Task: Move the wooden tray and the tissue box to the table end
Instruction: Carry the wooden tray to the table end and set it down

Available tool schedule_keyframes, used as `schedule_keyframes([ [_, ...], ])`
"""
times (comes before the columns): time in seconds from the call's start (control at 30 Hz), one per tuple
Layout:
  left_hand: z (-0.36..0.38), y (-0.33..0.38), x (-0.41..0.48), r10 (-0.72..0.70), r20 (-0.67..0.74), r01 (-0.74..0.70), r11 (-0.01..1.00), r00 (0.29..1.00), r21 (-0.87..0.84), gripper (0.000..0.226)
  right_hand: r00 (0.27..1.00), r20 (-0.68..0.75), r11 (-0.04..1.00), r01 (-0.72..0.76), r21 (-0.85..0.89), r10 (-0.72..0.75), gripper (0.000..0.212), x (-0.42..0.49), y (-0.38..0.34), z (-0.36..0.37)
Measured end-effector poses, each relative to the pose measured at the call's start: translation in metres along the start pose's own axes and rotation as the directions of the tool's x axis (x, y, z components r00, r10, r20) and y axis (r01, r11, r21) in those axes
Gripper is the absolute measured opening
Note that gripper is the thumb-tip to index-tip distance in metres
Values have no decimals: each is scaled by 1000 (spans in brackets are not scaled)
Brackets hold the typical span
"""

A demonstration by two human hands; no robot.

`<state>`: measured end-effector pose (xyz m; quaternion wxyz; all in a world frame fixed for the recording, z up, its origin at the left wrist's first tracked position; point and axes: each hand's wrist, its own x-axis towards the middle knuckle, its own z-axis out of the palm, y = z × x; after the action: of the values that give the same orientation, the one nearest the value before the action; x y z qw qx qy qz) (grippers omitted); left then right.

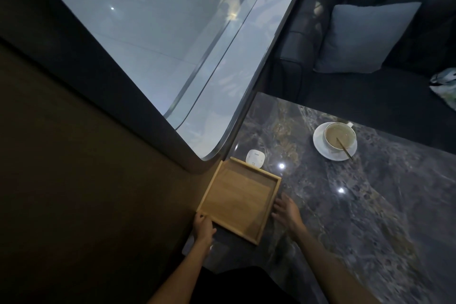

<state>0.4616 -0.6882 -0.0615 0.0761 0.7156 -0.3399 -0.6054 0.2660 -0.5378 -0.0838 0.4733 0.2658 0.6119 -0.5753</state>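
Note:
An empty square wooden tray (238, 198) lies on the dark marble table (370, 205), at the table's left end against the wall. My left hand (203, 227) grips the tray's near left corner. My right hand (286, 211) is beside the tray's right rim with fingers spread, touching it or just off it. No tissue box shows in the head view.
A small white rounded device (255, 157) stands just beyond the tray's far rim. A white cup with a stick in it on a saucer (335, 140) sits at the far middle of the table. A dark sofa with a grey cushion (365, 37) lies beyond. A window (160, 32) is at the left.

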Motion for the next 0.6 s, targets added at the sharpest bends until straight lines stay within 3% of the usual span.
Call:
schedule_keyframes([
  [0.17,-4,-6,-4,1,80,-9,996,997,94,45,998,58,999,18,-43,-15,35,-5,-1,3],
  [0.3,-6,-9,-13,207,123,-235,924,971,302,47,989,78,957,143,-254,-127,28,-13,10,0],
  [0.4,-2,-5,-31,329,211,-389,819,921,422,59,923,236,765,385,-517,-305,39,-31,21,5],
  [0.53,21,0,-52,349,428,-547,631,834,550,56,847,336,516,520,-680,-411,53,-54,26,-1],
  [0.6,37,0,-60,328,492,-589,522,807,618,57,848,329,476,510,-717,-415,57,-63,23,-20],
])
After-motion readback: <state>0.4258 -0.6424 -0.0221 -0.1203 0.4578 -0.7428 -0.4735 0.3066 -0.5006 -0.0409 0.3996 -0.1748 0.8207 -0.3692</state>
